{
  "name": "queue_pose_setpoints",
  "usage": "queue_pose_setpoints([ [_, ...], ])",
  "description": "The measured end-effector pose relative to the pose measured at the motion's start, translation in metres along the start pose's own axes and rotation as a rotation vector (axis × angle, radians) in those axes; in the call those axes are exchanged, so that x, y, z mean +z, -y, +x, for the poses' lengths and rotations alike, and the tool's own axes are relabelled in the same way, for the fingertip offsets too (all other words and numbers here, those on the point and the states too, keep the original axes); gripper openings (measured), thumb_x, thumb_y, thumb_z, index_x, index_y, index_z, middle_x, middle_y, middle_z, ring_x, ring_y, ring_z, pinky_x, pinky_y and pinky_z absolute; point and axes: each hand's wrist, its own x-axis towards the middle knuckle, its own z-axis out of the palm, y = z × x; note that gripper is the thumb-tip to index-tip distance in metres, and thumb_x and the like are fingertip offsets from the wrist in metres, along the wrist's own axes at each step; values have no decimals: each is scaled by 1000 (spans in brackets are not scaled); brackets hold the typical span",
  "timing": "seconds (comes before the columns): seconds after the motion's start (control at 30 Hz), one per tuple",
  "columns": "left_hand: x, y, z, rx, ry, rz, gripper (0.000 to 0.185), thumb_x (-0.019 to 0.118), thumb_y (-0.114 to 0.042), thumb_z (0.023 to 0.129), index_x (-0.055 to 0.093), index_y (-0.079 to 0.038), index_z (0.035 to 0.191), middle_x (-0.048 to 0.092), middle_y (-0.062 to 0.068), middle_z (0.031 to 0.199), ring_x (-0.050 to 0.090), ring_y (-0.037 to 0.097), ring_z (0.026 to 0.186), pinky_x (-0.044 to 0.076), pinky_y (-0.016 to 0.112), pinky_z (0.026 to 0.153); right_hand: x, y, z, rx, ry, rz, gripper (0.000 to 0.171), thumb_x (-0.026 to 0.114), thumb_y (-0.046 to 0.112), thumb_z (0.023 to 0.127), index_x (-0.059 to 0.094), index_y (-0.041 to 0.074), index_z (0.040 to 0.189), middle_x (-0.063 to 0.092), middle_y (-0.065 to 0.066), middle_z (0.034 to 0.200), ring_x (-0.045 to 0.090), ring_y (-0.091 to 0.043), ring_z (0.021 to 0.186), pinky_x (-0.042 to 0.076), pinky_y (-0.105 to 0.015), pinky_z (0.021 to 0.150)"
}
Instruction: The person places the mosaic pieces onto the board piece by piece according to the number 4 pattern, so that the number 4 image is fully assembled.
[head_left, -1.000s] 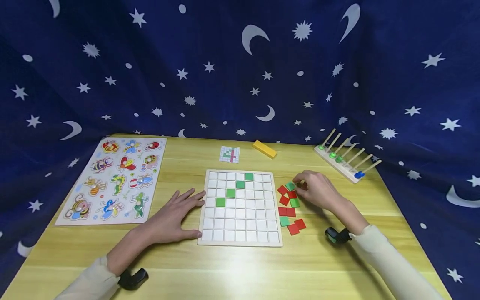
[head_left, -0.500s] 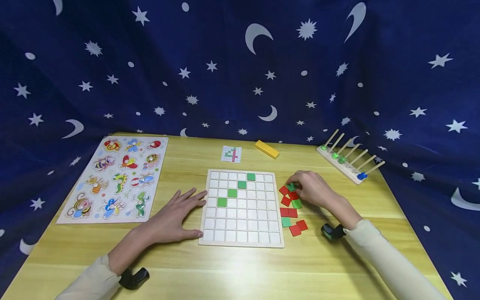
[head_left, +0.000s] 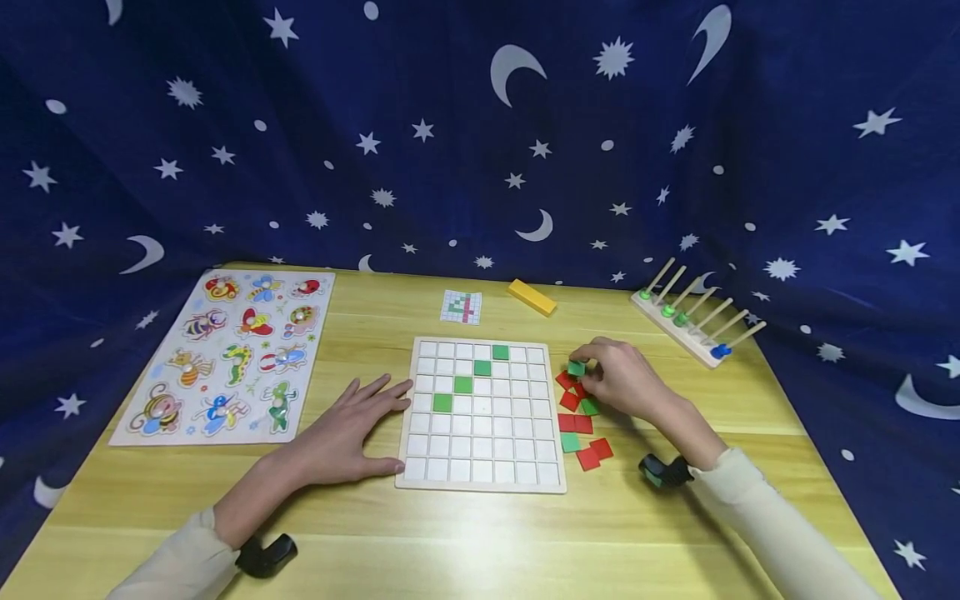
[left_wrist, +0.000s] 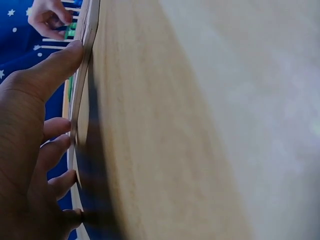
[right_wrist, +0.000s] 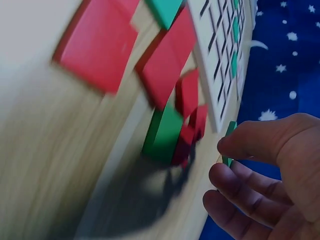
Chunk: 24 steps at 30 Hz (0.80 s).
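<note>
A white grid board (head_left: 482, 446) with a pale wooden frame lies mid-table, four of its cells holding green tiles in a diagonal (head_left: 462, 385). My left hand (head_left: 341, 433) rests at the board's left edge, fingers spread, thumb and fingertips touching the frame; the left wrist view shows this thumb (left_wrist: 55, 70) against the rim. Right of the board, my right hand (head_left: 624, 379) pinches a green square tile (head_left: 576, 368) between thumb and fingers. In the right wrist view that tile (right_wrist: 230, 130) appears edge-on, lifted off the table. Below it lie loose red tiles (head_left: 575, 423) and green tiles (head_left: 570, 442).
A small pattern card (head_left: 461, 307) and a yellow block (head_left: 532, 297) lie behind the board. An insect puzzle board (head_left: 232, 358) lies at the left. At the back right stands a peg rack (head_left: 678, 329) with beads. A dark starry cloth (head_left: 450, 125) hangs behind the table.
My right hand has moved slightly left, taken hold of the green tile at the top of the pile and raised it. The left hand stays in place on the board's edge.
</note>
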Motion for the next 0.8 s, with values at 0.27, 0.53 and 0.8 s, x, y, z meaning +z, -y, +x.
queue_pose_setpoints([
  [0.27, 0, 0, 0, -2, -1, -2, 86, 73, -64, 80, 50, -16, 147, 25, -8, 163, 17, 26, 151, 4, 57, 121, 13, 37, 5, -88, 19, 39, 27, 76, 0, 80, 75, 5, 106, 67, -5, 95, 54, -12, 65, 45, -26, 56],
  [0.53, -2, -1, -1, -12, 2, -13, 87, 75, -63, 79, 49, -16, 148, 25, -8, 163, 17, 27, 151, 4, 57, 121, 29, 75, 19, -197, 33, 57, 26, 75, 1, 81, 76, 6, 107, 68, -4, 100, 53, -8, 64, 47, -23, 56],
  [0.8, -1, -2, 0, -6, -2, -12, 86, 74, -64, 80, 49, -17, 148, 26, -8, 163, 18, 27, 151, 5, 57, 121, 51, 104, 27, -276, 70, 87, 19, 73, 2, 83, 77, 7, 102, 67, 1, 97, 62, -8, 74, 53, -23, 64],
])
